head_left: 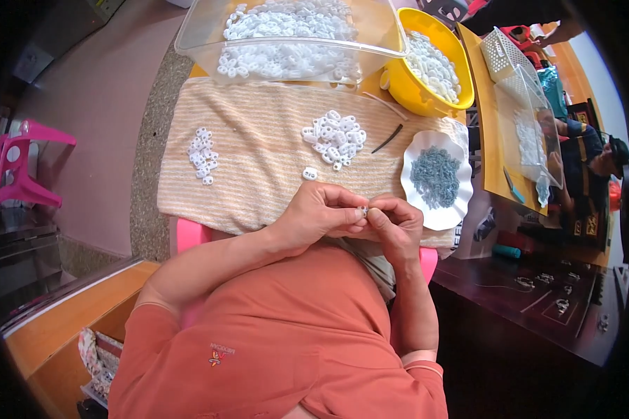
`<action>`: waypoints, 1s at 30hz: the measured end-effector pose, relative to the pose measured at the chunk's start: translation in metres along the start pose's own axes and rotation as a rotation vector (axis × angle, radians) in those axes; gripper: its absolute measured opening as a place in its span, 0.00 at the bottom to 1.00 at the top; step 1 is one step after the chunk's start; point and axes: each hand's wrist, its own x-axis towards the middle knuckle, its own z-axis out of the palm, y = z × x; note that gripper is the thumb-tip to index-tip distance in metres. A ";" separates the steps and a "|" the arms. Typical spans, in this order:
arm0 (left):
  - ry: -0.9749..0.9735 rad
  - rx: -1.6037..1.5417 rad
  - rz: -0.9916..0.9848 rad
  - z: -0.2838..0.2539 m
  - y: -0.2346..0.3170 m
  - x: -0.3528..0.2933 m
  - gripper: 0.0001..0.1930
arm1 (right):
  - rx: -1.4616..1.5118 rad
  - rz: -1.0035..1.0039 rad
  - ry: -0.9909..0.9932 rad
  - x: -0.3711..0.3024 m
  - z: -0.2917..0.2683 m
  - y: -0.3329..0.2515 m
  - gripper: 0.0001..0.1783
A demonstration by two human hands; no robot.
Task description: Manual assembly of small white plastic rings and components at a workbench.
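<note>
Close in front of my body, my left hand (318, 213) and my right hand (398, 223) meet with fingertips pinched together. Between them is a small whitish piece (364, 209), mostly covered by the fingers; its kind is too small to make out. Just beyond my left hand, a single white plastic piece with two holes (309, 173) lies on a striped cloth (258, 150). Farther out sits a pile of similar white pieces (334, 137). Beside my right hand, a white wavy-rimmed dish (410, 198) holds many tiny grey-blue translucent parts (435, 176).
A smaller group of white pieces (203, 155) lies at left. Behind stand a clear bin (199, 38) and a yellow tub (412, 98), both filled with white pieces. A thin black strip (387, 138) lies near the dish. At right, a person (583, 164) sits by another table (493, 150).
</note>
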 end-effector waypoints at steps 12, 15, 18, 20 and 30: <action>0.000 -0.004 0.022 0.000 0.007 -0.006 0.11 | 0.075 -0.034 -0.028 0.000 0.004 -0.005 0.06; 0.078 0.050 0.061 0.001 0.027 -0.017 0.11 | -0.049 -0.118 0.007 0.004 0.000 -0.005 0.05; 0.184 0.106 0.247 -0.017 0.037 -0.022 0.11 | -0.276 -0.219 0.030 0.012 -0.002 -0.013 0.04; 0.245 0.039 0.316 -0.030 0.050 -0.025 0.09 | -0.282 -0.196 0.023 0.018 0.006 -0.024 0.04; 0.295 -0.072 0.374 -0.052 0.053 -0.028 0.09 | -0.684 -0.409 -0.160 0.045 0.052 -0.044 0.10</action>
